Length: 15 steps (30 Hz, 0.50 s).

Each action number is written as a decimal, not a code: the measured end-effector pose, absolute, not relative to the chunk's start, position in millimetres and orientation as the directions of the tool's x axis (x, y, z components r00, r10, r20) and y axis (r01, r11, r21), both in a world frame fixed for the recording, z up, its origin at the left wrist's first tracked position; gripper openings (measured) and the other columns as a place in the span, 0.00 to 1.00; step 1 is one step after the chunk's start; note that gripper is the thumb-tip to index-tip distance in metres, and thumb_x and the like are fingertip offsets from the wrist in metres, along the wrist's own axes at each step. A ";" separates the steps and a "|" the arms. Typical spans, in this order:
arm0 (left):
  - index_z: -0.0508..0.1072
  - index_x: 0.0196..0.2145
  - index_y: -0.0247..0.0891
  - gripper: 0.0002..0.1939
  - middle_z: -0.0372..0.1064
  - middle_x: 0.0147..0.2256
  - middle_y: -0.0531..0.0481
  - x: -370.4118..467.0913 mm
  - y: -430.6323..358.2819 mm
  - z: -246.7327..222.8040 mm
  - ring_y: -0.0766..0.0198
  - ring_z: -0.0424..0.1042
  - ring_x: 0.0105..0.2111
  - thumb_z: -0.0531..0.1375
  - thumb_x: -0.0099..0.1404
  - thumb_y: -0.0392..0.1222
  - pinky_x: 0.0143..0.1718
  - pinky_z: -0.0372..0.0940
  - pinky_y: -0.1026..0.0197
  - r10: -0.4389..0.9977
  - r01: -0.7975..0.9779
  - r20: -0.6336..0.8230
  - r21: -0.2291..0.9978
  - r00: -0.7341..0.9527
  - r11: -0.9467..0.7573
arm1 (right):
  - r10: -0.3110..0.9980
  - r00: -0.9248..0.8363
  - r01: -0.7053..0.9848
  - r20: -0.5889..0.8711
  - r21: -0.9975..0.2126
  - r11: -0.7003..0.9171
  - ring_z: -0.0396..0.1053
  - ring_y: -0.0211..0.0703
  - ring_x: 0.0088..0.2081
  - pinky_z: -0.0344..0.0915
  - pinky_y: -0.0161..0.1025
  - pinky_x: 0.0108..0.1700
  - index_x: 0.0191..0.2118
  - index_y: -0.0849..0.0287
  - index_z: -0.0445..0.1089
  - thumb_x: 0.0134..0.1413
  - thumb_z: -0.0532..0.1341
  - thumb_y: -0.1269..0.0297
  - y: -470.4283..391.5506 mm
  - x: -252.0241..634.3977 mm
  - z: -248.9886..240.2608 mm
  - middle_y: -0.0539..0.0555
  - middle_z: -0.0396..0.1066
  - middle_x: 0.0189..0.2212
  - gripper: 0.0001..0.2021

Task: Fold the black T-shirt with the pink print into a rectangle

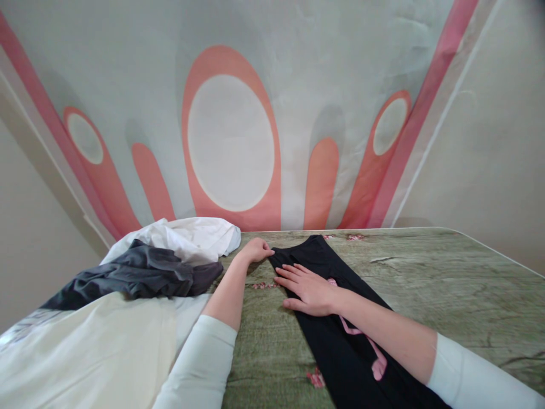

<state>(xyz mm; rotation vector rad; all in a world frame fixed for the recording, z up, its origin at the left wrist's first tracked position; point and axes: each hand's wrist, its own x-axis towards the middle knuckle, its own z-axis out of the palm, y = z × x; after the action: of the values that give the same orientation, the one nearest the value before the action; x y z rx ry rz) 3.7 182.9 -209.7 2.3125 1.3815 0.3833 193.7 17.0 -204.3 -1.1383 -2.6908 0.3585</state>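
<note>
A black garment with a pink printed figure (347, 363) lies lengthwise on the table, folded narrow, its far end near the table's back edge. At its far left corner, my left hand (256, 250) is closed, thumb and fingers pinching the cloth's edge. My right hand (310, 289) rests flat on the upper part of the garment, fingers stretched out and pointing left. Part of the pink print is hidden under my right hand and forearm. The garment's near end runs out of view at the bottom.
To the left lie a crumpled white cloth (179, 236), a dark grey garment (140, 270) and a cream cloth (97, 352). The wood-patterned table (460, 284) with small pink flower prints meets a wall hanging (293, 113) with coral shapes at its back edge.
</note>
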 end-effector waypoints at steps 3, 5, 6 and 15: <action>0.72 0.18 0.34 0.11 0.65 0.17 0.52 6.2 180.7 -205.3 0.67 0.65 0.21 0.62 0.49 0.45 0.24 0.57 0.66 0.892 0.761 0.001 0.521 0.453 -0.387 | 0.729 -0.679 0.678 0.082 -0.310 0.667 0.37 0.50 0.62 0.36 0.51 0.61 0.61 0.55 0.47 0.55 0.45 0.43 15.3 191.8 -204.0 0.55 0.41 0.63 0.32; 0.72 0.20 0.33 0.10 0.66 0.17 0.52 8.1 178.9 -203.3 0.67 0.66 0.20 0.61 0.51 0.44 0.24 0.59 0.67 0.896 0.749 -0.039 0.566 0.441 -0.344 | 0.720 -0.689 0.659 0.087 -0.337 0.672 0.38 0.49 0.62 0.37 0.49 0.61 0.61 0.56 0.49 0.56 0.46 0.44 14.7 192.4 -201.1 0.55 0.42 0.62 0.31; 0.72 0.21 0.33 0.10 0.66 0.16 0.52 9.1 178.0 -203.1 0.68 0.66 0.19 0.61 0.52 0.43 0.23 0.60 0.67 0.899 0.742 -0.059 0.590 0.433 -0.318 | 0.711 -0.697 0.640 0.098 -0.361 0.678 0.40 0.48 0.62 0.39 0.48 0.61 0.61 0.57 0.49 0.56 0.46 0.46 15.6 194.4 -198.8 0.55 0.43 0.62 0.31; 0.67 0.40 0.33 0.15 0.69 0.21 0.53 12.2 181.2 -218.2 0.68 0.68 0.19 0.62 0.55 0.41 0.20 0.63 0.68 0.970 0.645 -0.047 0.755 0.237 -0.121 | 0.823 -0.485 0.735 0.296 -0.372 0.567 0.46 0.44 0.60 0.44 0.46 0.61 0.59 0.60 0.53 0.60 0.44 0.55 74.8 270.6 -208.3 0.56 0.49 0.60 0.25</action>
<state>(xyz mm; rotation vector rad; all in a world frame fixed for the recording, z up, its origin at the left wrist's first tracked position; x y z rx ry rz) 12.2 181.2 -218.2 1.8461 1.4820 0.6237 270.6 74.8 -208.3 -1.2557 -2.3614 0.2688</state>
